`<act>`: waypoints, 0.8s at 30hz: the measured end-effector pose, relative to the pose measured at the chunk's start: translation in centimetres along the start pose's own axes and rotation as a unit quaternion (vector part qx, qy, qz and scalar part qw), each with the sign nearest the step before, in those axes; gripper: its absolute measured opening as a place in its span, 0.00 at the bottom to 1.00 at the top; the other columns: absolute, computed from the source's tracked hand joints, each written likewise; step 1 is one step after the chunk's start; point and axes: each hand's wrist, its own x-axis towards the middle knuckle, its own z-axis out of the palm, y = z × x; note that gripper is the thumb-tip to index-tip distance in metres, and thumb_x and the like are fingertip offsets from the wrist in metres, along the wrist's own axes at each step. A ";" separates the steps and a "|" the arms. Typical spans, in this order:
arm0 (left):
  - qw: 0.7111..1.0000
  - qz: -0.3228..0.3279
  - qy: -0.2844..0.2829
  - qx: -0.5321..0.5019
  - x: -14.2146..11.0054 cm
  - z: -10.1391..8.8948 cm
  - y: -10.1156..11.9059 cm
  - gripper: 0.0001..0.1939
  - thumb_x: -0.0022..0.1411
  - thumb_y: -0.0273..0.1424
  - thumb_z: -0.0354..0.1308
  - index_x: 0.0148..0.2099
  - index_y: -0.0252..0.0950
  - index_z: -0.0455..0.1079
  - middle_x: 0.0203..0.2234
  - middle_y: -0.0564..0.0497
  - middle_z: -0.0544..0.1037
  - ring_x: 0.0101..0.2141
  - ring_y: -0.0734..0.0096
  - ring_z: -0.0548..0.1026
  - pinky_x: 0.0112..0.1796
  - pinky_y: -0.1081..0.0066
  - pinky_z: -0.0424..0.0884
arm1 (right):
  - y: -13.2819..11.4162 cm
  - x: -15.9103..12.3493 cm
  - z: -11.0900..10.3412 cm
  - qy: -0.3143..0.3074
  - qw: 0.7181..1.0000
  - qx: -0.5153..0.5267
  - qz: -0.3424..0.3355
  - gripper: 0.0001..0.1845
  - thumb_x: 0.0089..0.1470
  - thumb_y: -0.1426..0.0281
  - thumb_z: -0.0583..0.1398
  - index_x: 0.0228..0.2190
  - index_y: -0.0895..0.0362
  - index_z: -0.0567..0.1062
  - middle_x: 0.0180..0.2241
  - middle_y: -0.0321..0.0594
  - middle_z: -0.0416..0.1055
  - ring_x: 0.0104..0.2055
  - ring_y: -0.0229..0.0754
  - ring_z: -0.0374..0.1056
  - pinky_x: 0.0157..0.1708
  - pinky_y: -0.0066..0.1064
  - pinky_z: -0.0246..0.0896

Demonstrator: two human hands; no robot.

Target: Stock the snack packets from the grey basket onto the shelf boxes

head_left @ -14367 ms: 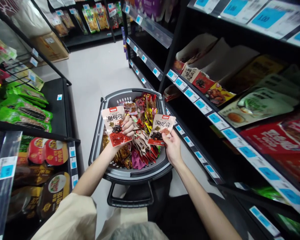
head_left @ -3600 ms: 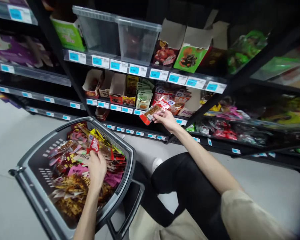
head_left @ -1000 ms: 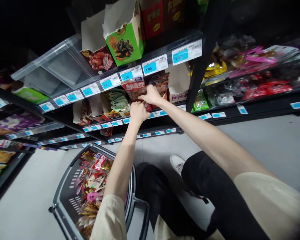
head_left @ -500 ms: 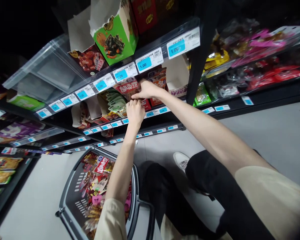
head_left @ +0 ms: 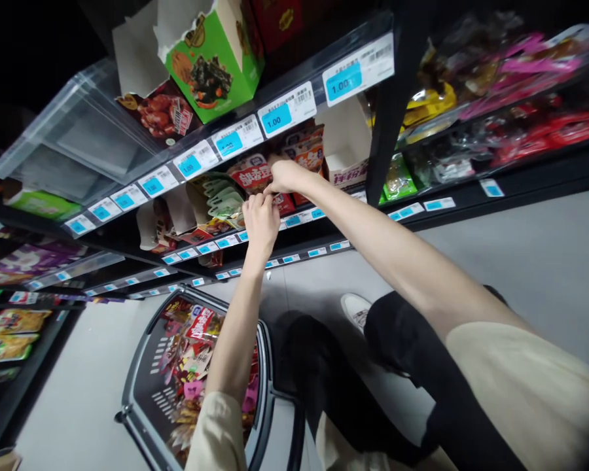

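Touch packet [head_left: 251, 174] with right hand [head_left: 287, 176] under price-tag rail [head_left: 287, 111], left hand [head_left: 262, 221] beside green pouches [head_left: 224, 197], now out of basket [head_left: 150, 369]; can't tell grip.

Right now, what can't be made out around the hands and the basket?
All in the head view:
Left hand: fingertips hidden behind its knuckles.
Right hand: most fingers hidden behind the hand itself.
Red packet: partly covered by the hands.
Basket: near end cut off by the bottom edge, part of the inside hidden by the left forearm.
Bottom-shelf price tags: too small to read.
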 end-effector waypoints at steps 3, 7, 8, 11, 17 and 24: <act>1.000 0.008 0.018 -0.013 -0.5 -0.1 -0.3 0.18 0.72 0.28 0.47 0.56 0.36 0.75 0.47 0.39 0.78 0.57 0.48 0.68 0.55 0.53 0.68 | -1.4 -0.8 -0.7 -0.051 0.996 -0.071 0.018 0.42 0.33 0.72 0.80 0.52 0.65 0.76 0.45 0.54 0.79 0.52 0.64 0.76 0.53 0.44 0.73; 1.000 0.007 0.010 0.011 -0.4 -0.4 -0.4 0.18 0.73 0.29 0.46 0.55 0.38 0.75 0.49 0.39 0.79 0.55 0.46 0.69 0.53 0.51 0.68 | -2.6 -1.1 -1.5 -0.001 0.999 -0.045 -0.013 0.34 0.45 0.65 0.76 0.52 0.65 0.77 0.50 0.56 0.78 0.54 0.60 0.75 0.56 0.42 0.71; 1.000 0.004 0.010 0.017 -0.4 -0.3 -0.4 0.18 0.73 0.29 0.46 0.55 0.38 0.75 0.49 0.39 0.79 0.55 0.46 0.69 0.53 0.50 0.68 | -2.8 -1.0 -1.5 0.014 0.999 -0.033 -0.019 0.30 0.48 0.65 0.74 0.50 0.65 0.77 0.51 0.56 0.78 0.55 0.60 0.75 0.57 0.42 0.71; 1.000 -0.008 0.014 0.023 -0.2 -0.2 -0.1 0.18 0.73 0.28 0.45 0.54 0.38 0.74 0.49 0.39 0.79 0.54 0.45 0.70 0.51 0.51 0.68 | -2.8 -0.8 -1.2 0.000 0.998 -0.022 -0.054 0.18 0.52 0.70 0.70 0.45 0.63 0.81 0.48 0.52 0.80 0.56 0.57 0.74 0.60 0.40 0.68; 1.000 -0.019 -0.006 0.023 -0.1 -0.1 0.0 0.19 0.72 0.25 0.43 0.53 0.37 0.74 0.50 0.38 0.78 0.54 0.44 0.69 0.51 0.52 0.68 | -2.1 -1.5 -0.6 -0.046 0.996 -0.017 -0.070 0.14 0.52 0.73 0.68 0.42 0.62 0.82 0.46 0.48 0.79 0.55 0.54 0.74 0.61 0.40 0.68; 0.999 -0.028 0.003 0.016 -0.2 0.0 0.0 0.22 0.67 0.21 0.45 0.56 0.36 0.73 0.48 0.38 0.78 0.54 0.44 0.70 0.51 0.51 0.68 | -2.5 -1.5 -1.2 -0.033 0.994 -0.054 -0.087 0.20 0.49 0.73 0.72 0.46 0.61 0.80 0.50 0.49 0.76 0.59 0.61 0.70 0.62 0.48 0.67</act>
